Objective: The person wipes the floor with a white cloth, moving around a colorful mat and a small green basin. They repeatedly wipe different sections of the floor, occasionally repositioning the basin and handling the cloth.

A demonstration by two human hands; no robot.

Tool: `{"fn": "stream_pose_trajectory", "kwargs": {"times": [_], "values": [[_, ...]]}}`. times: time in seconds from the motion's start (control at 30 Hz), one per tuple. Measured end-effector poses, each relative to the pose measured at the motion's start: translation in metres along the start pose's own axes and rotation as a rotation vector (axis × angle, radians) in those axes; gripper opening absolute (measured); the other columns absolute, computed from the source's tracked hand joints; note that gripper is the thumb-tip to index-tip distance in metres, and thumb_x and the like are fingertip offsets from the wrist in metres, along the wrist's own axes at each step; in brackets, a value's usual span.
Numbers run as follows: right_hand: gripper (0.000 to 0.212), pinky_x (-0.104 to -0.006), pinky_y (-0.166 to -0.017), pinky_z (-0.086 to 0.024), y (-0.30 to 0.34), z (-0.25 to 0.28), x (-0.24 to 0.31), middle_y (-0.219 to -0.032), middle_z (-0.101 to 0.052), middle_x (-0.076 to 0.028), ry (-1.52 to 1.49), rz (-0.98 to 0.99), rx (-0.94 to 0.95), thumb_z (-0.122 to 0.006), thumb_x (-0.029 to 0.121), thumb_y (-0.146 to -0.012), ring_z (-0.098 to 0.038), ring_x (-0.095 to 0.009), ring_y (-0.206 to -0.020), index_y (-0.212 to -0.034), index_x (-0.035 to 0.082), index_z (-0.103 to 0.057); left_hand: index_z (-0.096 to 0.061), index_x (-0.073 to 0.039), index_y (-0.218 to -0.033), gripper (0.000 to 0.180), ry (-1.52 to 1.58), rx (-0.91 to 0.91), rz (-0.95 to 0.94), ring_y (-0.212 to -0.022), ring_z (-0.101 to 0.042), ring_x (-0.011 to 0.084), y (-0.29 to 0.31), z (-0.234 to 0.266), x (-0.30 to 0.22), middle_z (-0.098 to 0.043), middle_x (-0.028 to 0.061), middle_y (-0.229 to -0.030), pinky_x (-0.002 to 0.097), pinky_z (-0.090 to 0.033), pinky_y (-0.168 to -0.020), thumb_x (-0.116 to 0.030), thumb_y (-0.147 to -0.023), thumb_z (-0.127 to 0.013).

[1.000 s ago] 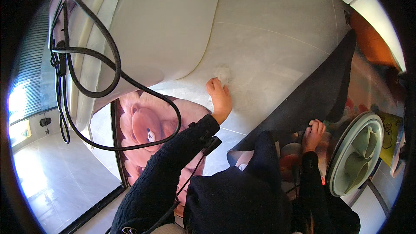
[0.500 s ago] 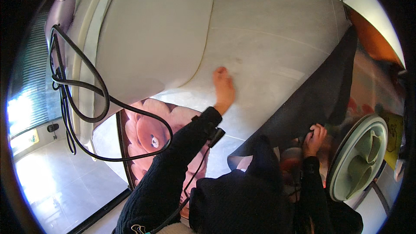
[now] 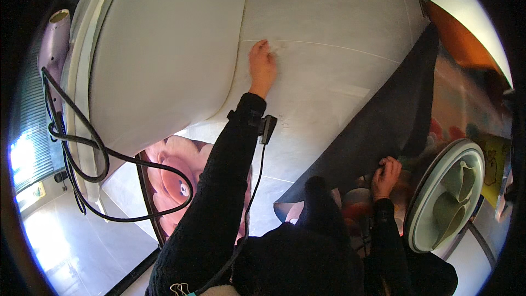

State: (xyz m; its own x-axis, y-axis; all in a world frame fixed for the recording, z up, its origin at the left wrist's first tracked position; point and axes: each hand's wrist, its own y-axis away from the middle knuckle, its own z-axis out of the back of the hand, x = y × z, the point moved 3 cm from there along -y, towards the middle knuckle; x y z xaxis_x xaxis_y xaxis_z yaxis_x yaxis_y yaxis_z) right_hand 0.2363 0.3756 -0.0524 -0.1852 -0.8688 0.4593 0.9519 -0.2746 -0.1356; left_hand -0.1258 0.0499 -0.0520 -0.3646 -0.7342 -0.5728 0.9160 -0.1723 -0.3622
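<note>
On the grey tiled floor [image 3: 318,77], my left hand [image 3: 263,68] reaches beside a large white fixture [image 3: 170,38] with a rounded corner. Its fingers are bent together over the tile. A faint bit of debris [image 3: 278,48] lies by the fingertips; whatever they pinch, if anything, is too small to make out. Further right, a printed floor mat [image 3: 359,131] is folded back, showing its dark underside. My right hand [image 3: 386,177] is closed at the edge of the folded flap, with the fingers curled over it.
A lilac hair dryer [image 3: 55,49] with a looped black cord [image 3: 137,159] hangs along the left. A pink bear-print mat [image 3: 170,172] lies near my left arm. At right stands a round white-rimmed object [image 3: 446,197] with green curved parts. A black cable [image 3: 255,186] trails from my left wrist.
My left hand has moved farther out across the tile, closer to the white fixture's edge. The right hand stays at the mat's flap. The whole view has shifted slightly.
</note>
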Motion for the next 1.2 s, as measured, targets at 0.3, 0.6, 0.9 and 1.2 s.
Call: {"fn": "stream_pose_trajectory", "kwargs": {"times": [0.3,0.6,0.9,1.2], "values": [[0.021,-0.0491,-0.090,-0.040,-0.004,-0.001,0.003,-0.104,-0.054,-0.015,-0.035,-0.002,-0.024,-0.055,-0.004,-0.076,-0.049,-0.036,-0.101,-0.094,0.007,-0.054,-0.066,-0.011,-0.118,0.046,0.339,0.642,-0.225,-0.117,-0.056,0.0297,0.080,0.045,-0.048,-0.062,0.0088,-0.126,0.0367,-0.045,-0.101,0.013,-0.081,-0.052],[0.017,-0.0510,-0.090,-0.038,-0.007,0.005,0.008,-0.099,-0.053,-0.013,-0.009,0.052,-0.001,-0.054,-0.002,-0.076,-0.049,-0.035,-0.093,-0.091,0.007,-0.053,-0.072,-0.012,-0.105,0.036,-0.251,-0.120,0.091,-0.105,-0.053,0.0348,-0.024,0.013,0.013,-0.055,0.0145,-0.119,0.0423,-0.044,-0.092,0.008,-0.079,-0.059],[0.023,-0.0510,-0.093,-0.041,-0.008,0.006,0.011,-0.102,-0.058,-0.013,-0.031,0.004,-0.057,-0.058,0.000,-0.071,-0.051,-0.036,-0.098,-0.092,0.010,-0.056,-0.072,-0.013,-0.105,0.031,0.110,-0.098,-0.129,-0.104,-0.054,0.0353,-0.096,-0.133,-0.073,-0.060,0.0164,-0.109,0.0442,-0.044,-0.091,0.000,-0.079,-0.064],[0.023,-0.0528,-0.098,-0.039,-0.005,0.003,0.009,-0.104,-0.057,-0.013,-0.054,0.006,-0.047,-0.058,0.002,-0.072,-0.052,-0.035,-0.102,-0.093,0.009,-0.058,-0.072,-0.020,-0.107,0.035,0.333,0.361,-0.392,-0.110,-0.054,0.0324,-0.084,-0.210,-0.197,-0.061,0.0079,-0.113,0.0397,-0.048,-0.091,-0.001,-0.078,-0.067]]}}
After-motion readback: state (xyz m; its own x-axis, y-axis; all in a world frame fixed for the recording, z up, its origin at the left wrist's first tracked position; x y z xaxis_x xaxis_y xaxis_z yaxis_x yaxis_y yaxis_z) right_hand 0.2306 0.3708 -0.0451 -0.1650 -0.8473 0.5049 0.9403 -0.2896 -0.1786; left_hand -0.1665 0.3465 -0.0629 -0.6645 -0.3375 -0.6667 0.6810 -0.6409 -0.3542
